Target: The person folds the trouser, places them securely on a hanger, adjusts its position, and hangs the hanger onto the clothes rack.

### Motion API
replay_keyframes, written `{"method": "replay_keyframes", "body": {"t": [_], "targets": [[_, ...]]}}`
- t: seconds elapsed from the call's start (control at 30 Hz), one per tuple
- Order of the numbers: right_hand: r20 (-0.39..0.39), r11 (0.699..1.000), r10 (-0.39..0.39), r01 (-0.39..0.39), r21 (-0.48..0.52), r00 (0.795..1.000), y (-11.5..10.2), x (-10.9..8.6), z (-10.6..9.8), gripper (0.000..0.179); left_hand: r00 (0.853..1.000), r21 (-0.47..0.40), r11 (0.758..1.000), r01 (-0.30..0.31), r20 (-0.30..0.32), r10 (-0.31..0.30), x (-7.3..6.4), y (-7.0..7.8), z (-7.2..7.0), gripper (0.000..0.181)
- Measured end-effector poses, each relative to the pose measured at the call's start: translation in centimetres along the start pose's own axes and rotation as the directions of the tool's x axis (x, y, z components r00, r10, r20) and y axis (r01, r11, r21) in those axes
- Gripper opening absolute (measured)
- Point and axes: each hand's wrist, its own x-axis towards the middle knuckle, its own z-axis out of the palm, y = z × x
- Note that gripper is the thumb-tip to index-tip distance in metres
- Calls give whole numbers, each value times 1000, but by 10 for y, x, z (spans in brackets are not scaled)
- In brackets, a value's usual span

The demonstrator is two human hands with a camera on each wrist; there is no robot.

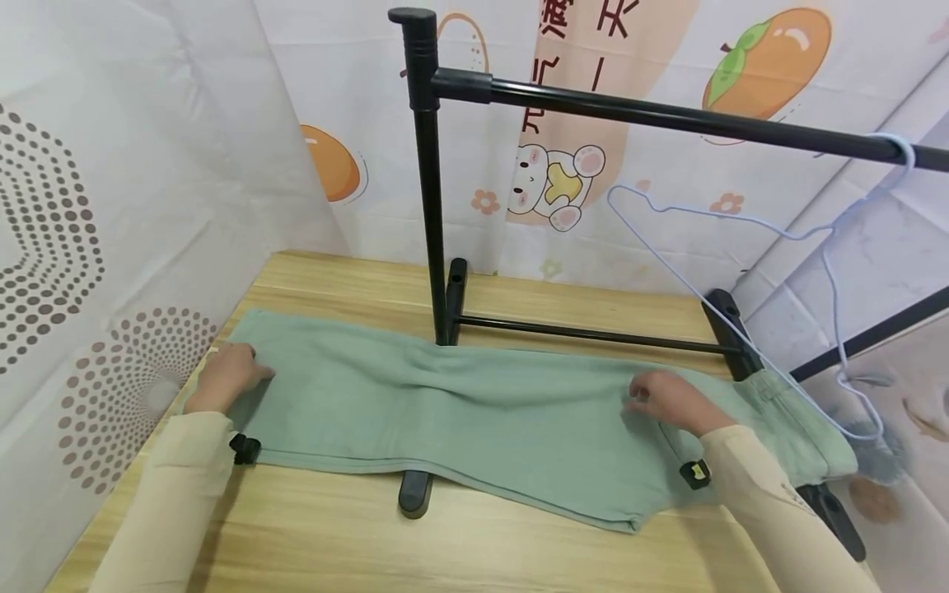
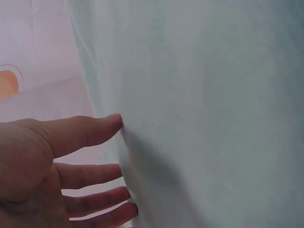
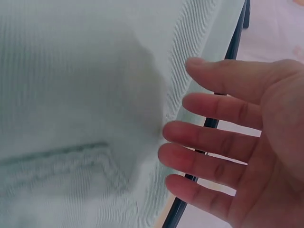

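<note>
A pair of pale green trousers (image 1: pixel 504 412), folded lengthwise, lies across the wooden table with the gathered waistband (image 1: pixel 804 420) at the right. My left hand (image 1: pixel 226 375) is at the leg-hem end; in the left wrist view its thumb and fingers reach straight to the cloth's edge, fingertips right at it. Over the upper part of the trousers is my right hand (image 1: pixel 678 401). The right wrist view shows its fingers (image 3: pixel 204 154) extended and spread apart, nothing between them, beside a stitched pocket seam (image 3: pixel 57 154).
A black garment rack (image 1: pixel 430 206) stands over the table, its feet (image 1: pixel 415 494) partly under the trousers. From its top bar hangs a light blue wire hanger (image 1: pixel 834 239), its lower corner near the waistband. Printed curtains (image 1: pixel 371 49) enclose the table behind and at the sides.
</note>
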Motion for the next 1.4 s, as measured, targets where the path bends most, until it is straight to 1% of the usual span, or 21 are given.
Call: {"method": "replay_keyframes", "body": {"t": [0.1, 0.23, 0.33, 0.43, 0.5, 0.57, 0.7, 0.77, 0.83, 0.93, 1.03, 1.1, 1.2, 1.33, 1.4], "targets": [[13, 1000, -14, 14, 21, 1000, -7, -4, 4, 17, 1000, -15, 999, 30, -5, -30, -3, -1, 2, 60], [22, 999, -23, 22, 32, 1000, -18, -10, 11, 17, 998, -1, 999, 53, -19, -53, -8, 0, 2, 58], [22, 998, -48, 47, 39, 999, -25, -15, 16, 16, 997, -9, 997, 72, -7, -72, -11, -2, 3, 58], [24, 996, -75, 74, 47, 997, -32, -21, 21, 17, 995, -19, 995, 99, 3, -99, -14, -5, 3, 63], [40, 995, -85, 82, 64, 996, -38, -26, 23, 18, 994, -24, 994, 105, 5, -105, -15, -7, 3, 66], [72, 993, -96, 90, 82, 993, -43, -31, 25, 19, 994, -13, 994, 107, 2, -107, -17, -11, 3, 69], [170, 982, -139, 114, 148, 976, -56, -40, 28, 24, 995, -6, 995, 103, 4, -103, -20, -20, 3, 78], [211, 976, -160, 124, 178, 964, -63, -43, 29, 26, 993, -14, 993, 116, 4, -116, -21, -24, 2, 84], [232, 971, -183, 139, 194, 955, -68, -46, 30, 27, 992, -19, 991, 129, -1, -129, -22, -27, 1, 88], [262, 970, -194, 144, 197, 945, -73, -51, 31, 28, 988, -14, 988, 153, -5, -153, -23, -31, -1, 91], [296, 971, -198, 146, 189, 935, -76, -56, 35, 30, 991, 17, 990, 137, -7, -137, -25, -34, -1, 85], [320, 973, -191, 136, 185, 928, -78, -59, 39, 31, 992, 25, 991, 128, 10, -128, -25, -36, -1, 80], [331, 977, -183, 132, 170, 926, -82, -63, 44, 35, 992, 50, 993, 111, 52, -114, -26, -37, -1, 76], [312, 980, -189, 160, 114, 931, -86, -67, 49, 35, 984, 70, 989, 128, 117, -135, -25, -37, 0, 82], [301, 982, -186, 171, 74, 935, -88, -68, 52, 35, 981, 69, 988, 139, 130, -147, -25, -36, 0, 82]]}}
